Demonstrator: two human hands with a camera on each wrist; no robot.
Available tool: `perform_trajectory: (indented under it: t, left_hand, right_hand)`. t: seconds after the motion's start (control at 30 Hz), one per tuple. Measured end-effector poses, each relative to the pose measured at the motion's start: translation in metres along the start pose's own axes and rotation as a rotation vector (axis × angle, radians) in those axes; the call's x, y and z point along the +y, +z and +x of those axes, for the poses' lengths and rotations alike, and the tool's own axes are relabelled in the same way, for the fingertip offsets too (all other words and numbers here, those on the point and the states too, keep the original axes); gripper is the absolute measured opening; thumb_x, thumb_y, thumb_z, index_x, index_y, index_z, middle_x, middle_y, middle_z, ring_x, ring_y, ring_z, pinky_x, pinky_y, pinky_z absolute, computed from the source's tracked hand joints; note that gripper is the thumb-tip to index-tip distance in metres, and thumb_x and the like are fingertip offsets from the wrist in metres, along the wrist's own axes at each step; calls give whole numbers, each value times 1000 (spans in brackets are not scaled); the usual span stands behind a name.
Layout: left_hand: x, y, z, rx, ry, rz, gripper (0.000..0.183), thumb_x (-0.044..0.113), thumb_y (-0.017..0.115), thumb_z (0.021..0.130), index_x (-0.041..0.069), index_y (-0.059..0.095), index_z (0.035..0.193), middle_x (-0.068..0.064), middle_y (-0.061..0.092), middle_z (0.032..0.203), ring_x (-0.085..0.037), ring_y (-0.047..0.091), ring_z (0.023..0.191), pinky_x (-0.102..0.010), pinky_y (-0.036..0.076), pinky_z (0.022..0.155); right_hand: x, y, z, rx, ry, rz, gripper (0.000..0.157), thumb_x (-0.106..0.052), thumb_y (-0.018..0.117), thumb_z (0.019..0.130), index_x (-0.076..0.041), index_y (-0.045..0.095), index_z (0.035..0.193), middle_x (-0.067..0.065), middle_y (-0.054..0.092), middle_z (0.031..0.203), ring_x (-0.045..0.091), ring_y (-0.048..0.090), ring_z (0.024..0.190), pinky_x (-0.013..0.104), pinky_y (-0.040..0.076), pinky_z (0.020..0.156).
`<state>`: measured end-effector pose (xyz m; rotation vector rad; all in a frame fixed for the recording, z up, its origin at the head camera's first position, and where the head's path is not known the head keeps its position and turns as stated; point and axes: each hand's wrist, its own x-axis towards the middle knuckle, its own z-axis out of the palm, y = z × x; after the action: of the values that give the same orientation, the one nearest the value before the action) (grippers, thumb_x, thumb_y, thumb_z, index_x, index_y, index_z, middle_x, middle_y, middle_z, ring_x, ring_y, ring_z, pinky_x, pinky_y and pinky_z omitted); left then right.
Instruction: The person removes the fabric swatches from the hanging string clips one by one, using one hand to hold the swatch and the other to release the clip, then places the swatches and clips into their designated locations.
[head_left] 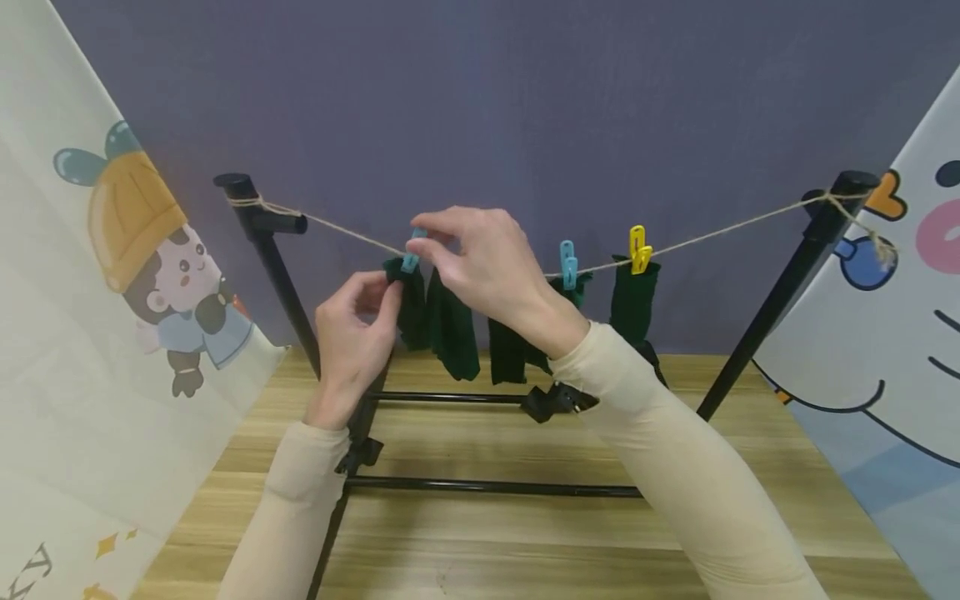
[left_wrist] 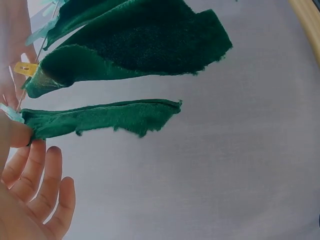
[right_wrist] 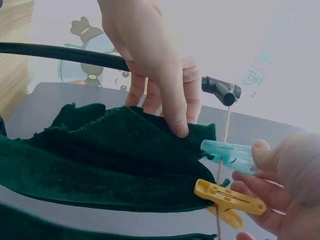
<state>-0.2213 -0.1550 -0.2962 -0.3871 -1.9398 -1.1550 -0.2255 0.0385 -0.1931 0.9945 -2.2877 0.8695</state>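
Observation:
At the left part of the twine line (head_left: pixel 341 229), my right hand (head_left: pixel 495 262) pinches the tail of a light-blue clothespin (right_wrist: pixel 227 154) between thumb and fingers. The pin's jaws sit over the twine, at the top corner of a narrow dark-green cloth piece (left_wrist: pixel 100 119). Just below it, my left hand (head_left: pixel 352 333) pinches that cloth near its upper edge, thumb in front and fingers behind. A wider green cloth (head_left: pixel 453 337) hangs beside it from a yellow clothespin (right_wrist: pixel 227 196), which the right hand hides in the head view.
Farther right, more green cloths hang from another blue clothespin (head_left: pixel 569 265) and a yellow clothespin (head_left: pixel 638 250). The twine is tied between a left black post (head_left: pixel 273 267) and a right black post (head_left: pixel 787 287). Black crossbars (head_left: pixel 487 486) run low over the wooden table (head_left: pixel 480 550).

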Motion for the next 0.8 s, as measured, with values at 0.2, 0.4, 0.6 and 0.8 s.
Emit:
perform_trajectory:
  t: [0.2,0.4,0.6,0.8]
  left_hand:
    - [-1,-2,0,5,1,7,13,10,74,99,0,76,107,-12,80,90,-11,66,73,-12,50,67]
    - [-2,-3,-1,-3,2,5,13,9,74,99,-1,76,107,-13,80,90,-10,65,72,-12,50,67]
    - [-3,-5,-4,-17,-6,7,12,6,74,98,-1,76,107,-13,80,91,-6,64,72,-11,51,68]
    - [-5,-6,-5,-17,-3,-2,11,4,73,98,-2,76,106,-14,79,90,-5,63,72,-11,52,71]
  right_hand:
    - [1,2,-2,77,-57,11,29,-24,71,105,-8,78,128,7,81,114,15,74,84,31,56,68]
    - [3,2,-2,169,-147,41,26,-20,73,103,-5,80,123,9,82,111,15,74,78,32,57,70]
    - [4,2,-2,242,-197,63,24,-19,75,101,-5,81,120,8,83,110,14,66,66,29,48,63]
    - [4,2,-4,269,-207,93,23,-18,75,101,-5,82,118,9,83,111,14,60,64,28,40,64]
